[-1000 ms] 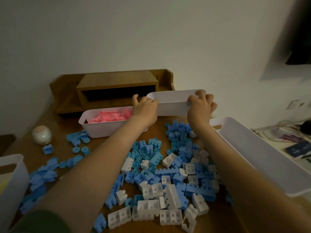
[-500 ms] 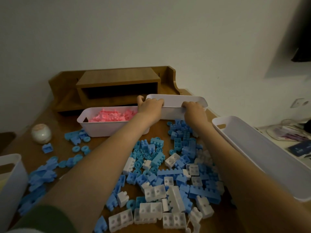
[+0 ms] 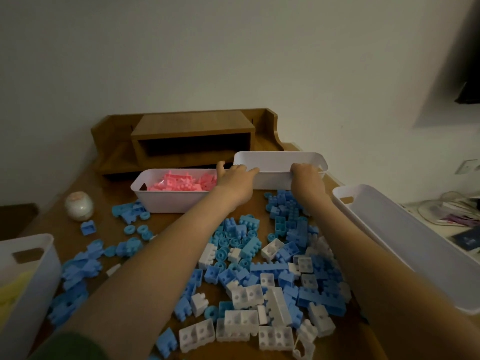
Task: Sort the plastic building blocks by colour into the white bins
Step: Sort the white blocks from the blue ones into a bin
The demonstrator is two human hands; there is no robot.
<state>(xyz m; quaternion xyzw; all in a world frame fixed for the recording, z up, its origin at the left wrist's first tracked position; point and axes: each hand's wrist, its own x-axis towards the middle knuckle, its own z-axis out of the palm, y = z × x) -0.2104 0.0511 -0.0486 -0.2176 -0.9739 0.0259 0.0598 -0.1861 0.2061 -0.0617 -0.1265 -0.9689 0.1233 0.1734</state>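
Currently left hand (image 3: 235, 183) and right hand (image 3: 306, 178) each curl over the near rim of the empty white rectangular plastic bin (image 3: 280, 158), set beyond the loose blue-and-white plastic blocks (image 3: 259, 268); likely light, stiff, slick-walled, so a rim hold suits.

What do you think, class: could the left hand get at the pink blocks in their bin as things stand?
Probably yes. The left hand holds the rim of the far white bin right beside the pink blocks; their bin is open-topped and nothing lies between. It must let go first.
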